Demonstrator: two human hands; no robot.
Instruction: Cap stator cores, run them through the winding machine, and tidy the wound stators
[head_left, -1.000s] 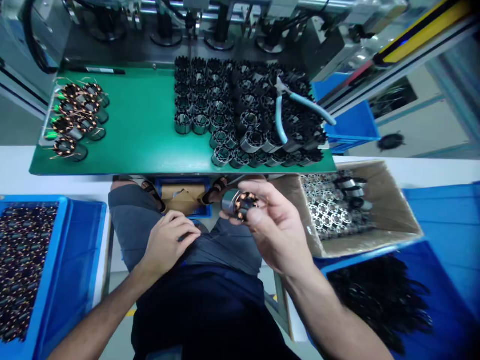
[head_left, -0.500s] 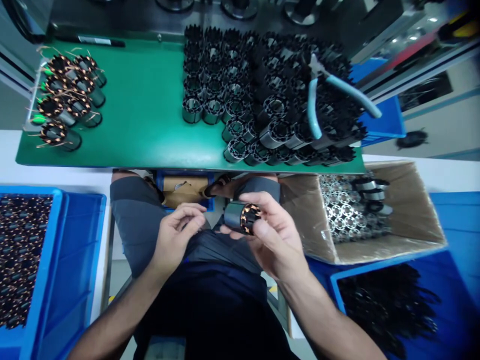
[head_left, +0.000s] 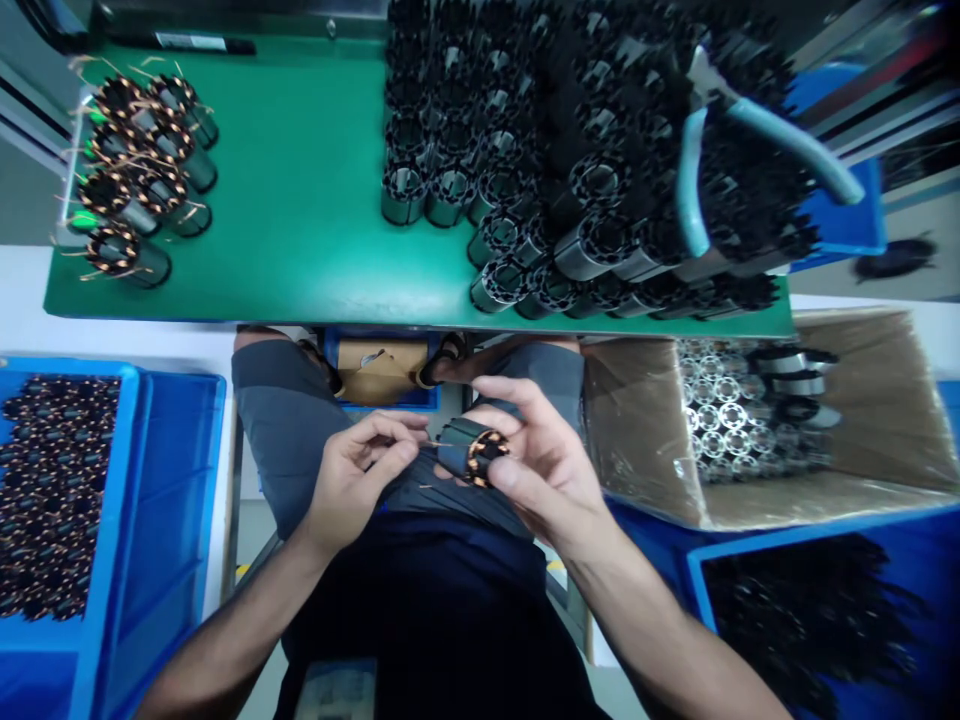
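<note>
Over my lap, my right hand point(head_left: 551, 465) is closed around a wound motor stator point(head_left: 459, 447), a dark cylinder with copper windings showing at the end that faces right. My thumb presses on that wound end. Just left of it, my left hand point(head_left: 364, 475) has thumb and fingers closed at the tips. A thin copper wire point(head_left: 444, 444) runs from the stator's left end to those fingertips. Another loose wire end hangs below the stator.
On the green mat point(head_left: 300, 200) stand wound stators point(head_left: 112, 250) at left and rows of unwound cores point(head_left: 499, 285) at right, with blue-handled cutters point(head_left: 697, 190) on top. A blue bin point(head_left: 172, 480) is at left; a lined carton point(head_left: 637, 430) and a bin of black parts point(head_left: 795, 610) are at right.
My left fingers have closed on a wire beside the stator. The stator has tilted and shifted slightly left and down in my right hand. The whole view has shifted a little.
</note>
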